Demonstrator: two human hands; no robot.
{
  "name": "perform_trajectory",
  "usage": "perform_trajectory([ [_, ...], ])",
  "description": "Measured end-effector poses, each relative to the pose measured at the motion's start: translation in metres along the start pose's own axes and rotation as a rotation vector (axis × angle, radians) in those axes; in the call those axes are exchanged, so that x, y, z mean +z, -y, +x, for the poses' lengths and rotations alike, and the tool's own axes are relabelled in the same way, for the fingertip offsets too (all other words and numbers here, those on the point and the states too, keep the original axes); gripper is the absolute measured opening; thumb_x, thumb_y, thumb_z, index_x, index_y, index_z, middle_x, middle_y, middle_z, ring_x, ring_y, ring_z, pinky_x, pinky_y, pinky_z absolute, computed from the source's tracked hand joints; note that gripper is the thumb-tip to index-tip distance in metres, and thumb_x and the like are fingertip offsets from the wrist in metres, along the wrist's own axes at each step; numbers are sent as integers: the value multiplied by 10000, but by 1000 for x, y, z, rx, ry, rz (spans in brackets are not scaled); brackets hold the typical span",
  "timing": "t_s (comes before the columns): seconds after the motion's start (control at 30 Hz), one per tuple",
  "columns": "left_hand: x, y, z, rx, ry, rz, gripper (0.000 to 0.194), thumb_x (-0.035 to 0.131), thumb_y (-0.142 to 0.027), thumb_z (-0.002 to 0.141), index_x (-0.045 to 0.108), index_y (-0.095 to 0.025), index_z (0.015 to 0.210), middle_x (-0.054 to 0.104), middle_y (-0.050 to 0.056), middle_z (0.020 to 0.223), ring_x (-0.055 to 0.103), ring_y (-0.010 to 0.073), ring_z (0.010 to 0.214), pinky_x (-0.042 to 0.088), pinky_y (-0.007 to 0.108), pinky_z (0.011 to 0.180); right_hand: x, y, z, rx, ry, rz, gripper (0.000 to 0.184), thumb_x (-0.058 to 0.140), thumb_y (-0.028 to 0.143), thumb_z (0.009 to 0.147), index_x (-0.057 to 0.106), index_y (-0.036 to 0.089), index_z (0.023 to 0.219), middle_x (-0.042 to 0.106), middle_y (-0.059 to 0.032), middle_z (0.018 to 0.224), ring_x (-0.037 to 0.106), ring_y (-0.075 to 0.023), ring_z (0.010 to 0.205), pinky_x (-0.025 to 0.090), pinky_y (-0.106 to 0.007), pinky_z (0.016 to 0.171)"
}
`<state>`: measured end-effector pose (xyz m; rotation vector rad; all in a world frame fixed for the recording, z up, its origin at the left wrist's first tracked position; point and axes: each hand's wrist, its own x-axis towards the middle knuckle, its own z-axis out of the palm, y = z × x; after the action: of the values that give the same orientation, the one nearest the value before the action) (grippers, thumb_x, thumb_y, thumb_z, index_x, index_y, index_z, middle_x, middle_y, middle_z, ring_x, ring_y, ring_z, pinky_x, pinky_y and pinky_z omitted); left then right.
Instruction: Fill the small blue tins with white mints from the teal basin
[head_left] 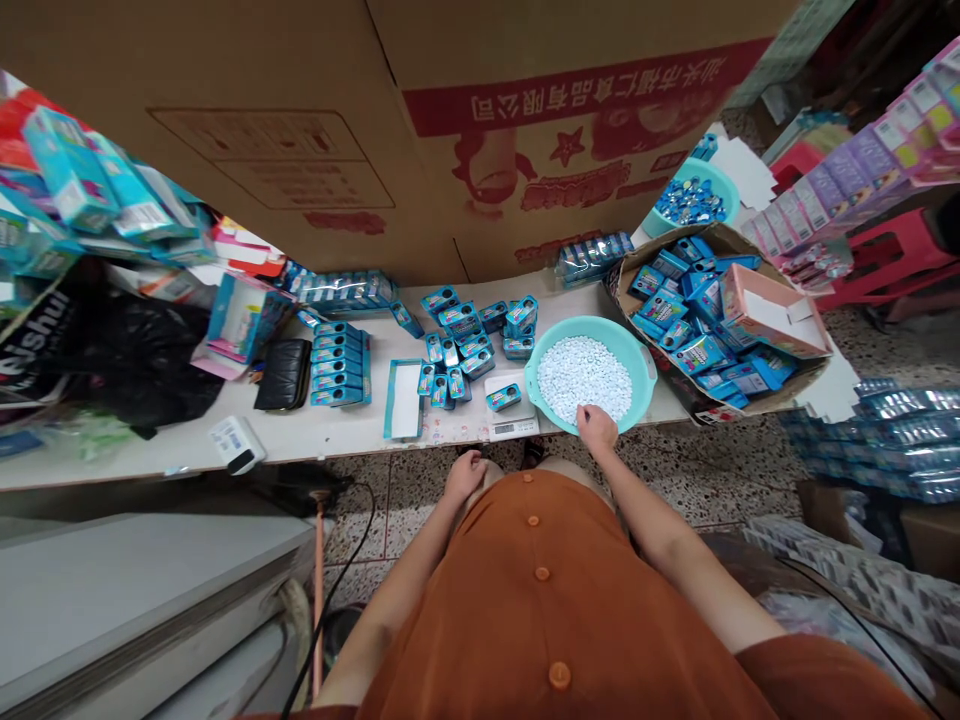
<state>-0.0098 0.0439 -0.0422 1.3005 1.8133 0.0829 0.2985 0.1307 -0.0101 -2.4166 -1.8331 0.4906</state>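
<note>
My right hand (598,428) reaches over the near rim of a turquoise basin (534,385), its fingers pinched together at the small white pellets (585,375). Whatever sits between those fingertips is too small to make out. Low at the table's front edge, by my knee, my left hand (465,474) is curled closed with nothing visible in it. Left of the basin a small blue box (503,397) lies on a white digital scale (514,428). Several similar blue boxes (460,322) are bunched behind it, beside an open blue-edged tray (406,400).
A large cardboard carton (420,180) walls off the table's back. On the right stands a carton of blue packets (679,310), with another turquoise basin (731,185) behind. Stacked blue boxes (337,363), a black wallet (283,374) and a white device (238,444) lie left.
</note>
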Motion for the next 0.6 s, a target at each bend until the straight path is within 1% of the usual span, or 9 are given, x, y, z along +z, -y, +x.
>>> perform_trajectory([
  [0.07,-6,-9,7,32,-41,-28,279,546,-308,810,597,-153,1036,661,105,1037,613,204,967,454,307,873,-1,0,0,2,7,5,384,372,396,915,663,187,777,617,-24,770,419,-109,641,164,-273,571],
  [0.13,-14,-20,16,50,-110,-53,326,550,-337,809,577,-156,1078,655,107,1036,609,218,970,458,333,875,-1,0,0,1,9,1,384,372,397,916,663,189,777,616,-25,774,416,-110,641,162,-273,571],
  [0.2,-22,-33,25,86,-219,-69,438,572,-366,793,522,-153,1172,633,117,1069,588,236,1011,453,362,896,0,1,-1,5,12,-9,385,371,401,917,664,192,780,616,-26,780,419,-112,645,162,-273,572],
  [0.3,-30,-55,39,201,-357,-49,649,648,-375,731,417,-134,1287,572,141,1168,521,267,1117,417,395,961,1,1,-1,11,21,-22,390,362,403,920,668,196,795,617,-31,797,433,-117,665,171,-268,575],
  [0.37,-32,-70,49,280,-383,-20,741,697,-353,684,381,-129,1315,527,150,1236,473,283,1176,387,405,1001,1,2,0,16,26,-28,394,355,405,922,668,197,802,620,-33,807,446,-118,677,178,-266,576],
  [0.4,-32,-76,54,303,-380,-9,755,710,-336,670,379,-128,1315,510,153,1261,457,287,1195,375,406,1013,0,2,0,18,30,-31,396,353,405,923,667,197,804,623,-33,810,452,-118,681,182,-266,577],
  [0.43,-32,-82,59,311,-374,-4,741,714,-316,666,390,-127,1305,502,154,1275,450,288,1204,371,403,1018,0,2,0,20,36,-34,397,350,406,924,667,198,806,625,-33,813,458,-118,684,185,-265,577],
  [0.5,-31,-89,66,283,-356,-11,636,686,-284,694,435,-131,1258,524,146,1255,471,281,1186,384,391,1002,-2,3,0,25,53,-41,401,343,407,926,667,197,815,629,-36,820,471,-118,689,195,-264,579],
  [0.6,-34,-93,67,211,-304,-22,457,621,-296,761,492,-164,1180,603,108,1134,551,253,1077,433,366,928,-3,5,-1,32,66,-49,409,330,410,930,669,200,836,638,-44,846,495,-123,705,217,-260,586],
])
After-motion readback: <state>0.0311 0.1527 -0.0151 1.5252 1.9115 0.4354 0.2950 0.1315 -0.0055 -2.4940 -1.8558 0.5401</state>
